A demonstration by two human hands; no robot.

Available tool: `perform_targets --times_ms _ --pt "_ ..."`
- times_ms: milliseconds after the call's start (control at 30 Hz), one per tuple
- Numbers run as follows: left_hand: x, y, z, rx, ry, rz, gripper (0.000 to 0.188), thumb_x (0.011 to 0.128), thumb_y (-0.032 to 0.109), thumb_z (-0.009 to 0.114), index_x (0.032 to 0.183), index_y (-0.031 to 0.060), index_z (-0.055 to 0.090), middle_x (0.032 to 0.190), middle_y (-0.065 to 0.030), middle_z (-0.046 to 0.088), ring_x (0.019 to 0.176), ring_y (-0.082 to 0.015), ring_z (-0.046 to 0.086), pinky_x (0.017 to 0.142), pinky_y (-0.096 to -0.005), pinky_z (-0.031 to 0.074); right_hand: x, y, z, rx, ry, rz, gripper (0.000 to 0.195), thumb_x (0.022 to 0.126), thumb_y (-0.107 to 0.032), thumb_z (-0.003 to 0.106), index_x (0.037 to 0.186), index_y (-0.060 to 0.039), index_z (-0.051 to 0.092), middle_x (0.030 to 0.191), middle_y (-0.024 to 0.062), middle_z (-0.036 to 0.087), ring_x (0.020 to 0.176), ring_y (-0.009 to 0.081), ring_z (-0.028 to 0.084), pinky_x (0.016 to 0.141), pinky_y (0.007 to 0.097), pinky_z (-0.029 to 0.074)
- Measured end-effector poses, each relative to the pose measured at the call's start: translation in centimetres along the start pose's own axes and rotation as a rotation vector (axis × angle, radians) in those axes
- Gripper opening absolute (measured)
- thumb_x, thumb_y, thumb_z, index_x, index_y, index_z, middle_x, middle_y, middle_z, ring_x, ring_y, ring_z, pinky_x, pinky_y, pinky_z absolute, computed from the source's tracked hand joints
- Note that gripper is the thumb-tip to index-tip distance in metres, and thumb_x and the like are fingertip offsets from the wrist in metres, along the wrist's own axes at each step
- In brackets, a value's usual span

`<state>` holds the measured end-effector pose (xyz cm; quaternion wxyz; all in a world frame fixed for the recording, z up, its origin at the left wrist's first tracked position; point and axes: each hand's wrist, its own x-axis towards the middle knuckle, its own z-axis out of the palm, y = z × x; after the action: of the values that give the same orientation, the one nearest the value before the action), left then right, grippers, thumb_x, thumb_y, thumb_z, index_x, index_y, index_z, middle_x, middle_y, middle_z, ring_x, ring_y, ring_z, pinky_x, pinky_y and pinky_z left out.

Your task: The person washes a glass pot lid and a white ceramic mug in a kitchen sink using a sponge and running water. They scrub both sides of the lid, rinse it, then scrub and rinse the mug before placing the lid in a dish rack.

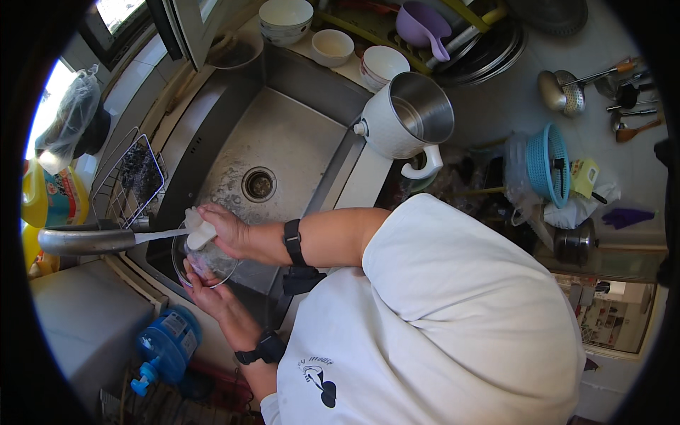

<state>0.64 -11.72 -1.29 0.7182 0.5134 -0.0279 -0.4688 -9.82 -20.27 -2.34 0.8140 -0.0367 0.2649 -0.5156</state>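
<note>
My right hand (226, 229) grips a small white object (202, 237), whose exact kind I cannot tell, in the stream of water from the metal faucet (87, 239). Just below it, my left hand (206, 296) supports a clear round vessel or lid (226, 268) by its rim; its see-through wall shows my fingers. Both hands are over the near left part of the stainless steel sink (287, 138). The drain (259, 184) lies beyond my right hand, with water drops around it.
A white electric pot (396, 119) stands on the sink's edge. White bowls (385, 66) line the counter behind. A wire rack (130, 180) holds a dark scouring pad (139, 172). A blue pump bottle (170, 340) and yellow detergent bottle (58, 194) stand at the left.
</note>
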Motion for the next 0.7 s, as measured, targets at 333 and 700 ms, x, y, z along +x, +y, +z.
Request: perform_targets --times_ms 333,700 --pt "-1.5 0.4 2.4 -0.11 0.056 0.133 0.038 0.095 0.001 0.044 0.133 0.0044 0.035 0.123 -0.0172 0.051 0.112 -0.0269 0.056 0.094 -0.0443 0.051 -4.8 -0.4 1.1 -0.382 0.192 0.194 0.02 0.091 -0.006 0.056 0.11 0.0005 0.058 0.105 0.0083 0.062 0.096 0.0157 0.061 0.083 0.0261 0.051" --pt "-0.2 -1.8 1.3 -0.156 -0.245 0.003 0.033 0.098 0.014 0.047 0.13 0.0078 0.041 0.121 -0.013 0.056 0.108 -0.0245 0.059 0.09 -0.0357 0.051 -5.3 -1.0 1.8 -1.963 -0.666 -0.768 0.039 0.082 -0.013 0.058 0.12 -0.0047 0.058 0.135 0.0111 0.051 0.126 0.0287 0.047 0.108 0.0391 0.035"
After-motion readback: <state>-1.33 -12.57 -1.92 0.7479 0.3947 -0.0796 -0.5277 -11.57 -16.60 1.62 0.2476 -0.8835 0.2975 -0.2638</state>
